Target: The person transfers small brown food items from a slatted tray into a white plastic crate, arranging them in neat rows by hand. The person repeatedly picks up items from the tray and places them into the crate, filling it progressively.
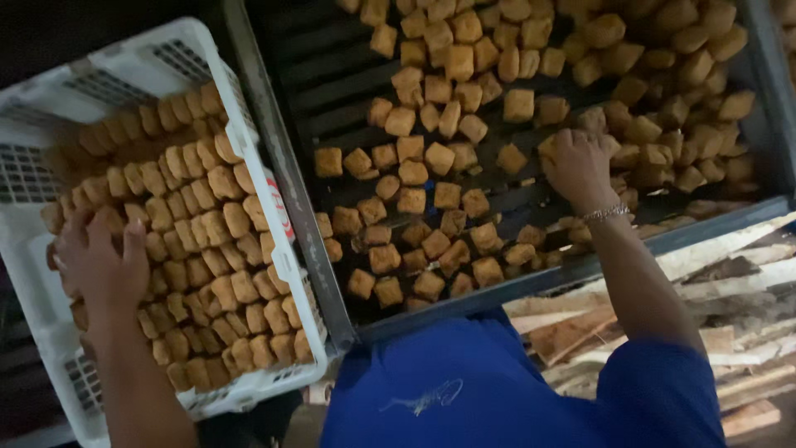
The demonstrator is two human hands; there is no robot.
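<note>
The person is moving golden-brown fried cubes from a dark slatted tray [332,91], which fills the upper middle and right of the frame, into a white plastic crate [274,249] at the left, and the step in hand looks like gathering another batch while keeping the packed ones in place. The right hand [576,166], right of centre, is lying fingers-down over the loose cubes [439,158] with its fingers curling around a few; whether it is actually gripping any I cannot tell, since the fingertips are hidden among them. The left hand [99,261], at the lower left, is pressing flat and open on the packed rows [215,241] in the crate, holding nothing. As a judgement, the next move calls for closing lightly on a small cluster so the soft pieces are not crushed, then carrying it left across the tray's metal rim. The cubes are looking puffy, roughly square and slightly wrinkled; in the crate they are standing on edge in tight slanting rows, while on the tray they are lying scattered, thicker toward the upper right. Pale wooden planks [730,274] are showing at the lower right.
</note>
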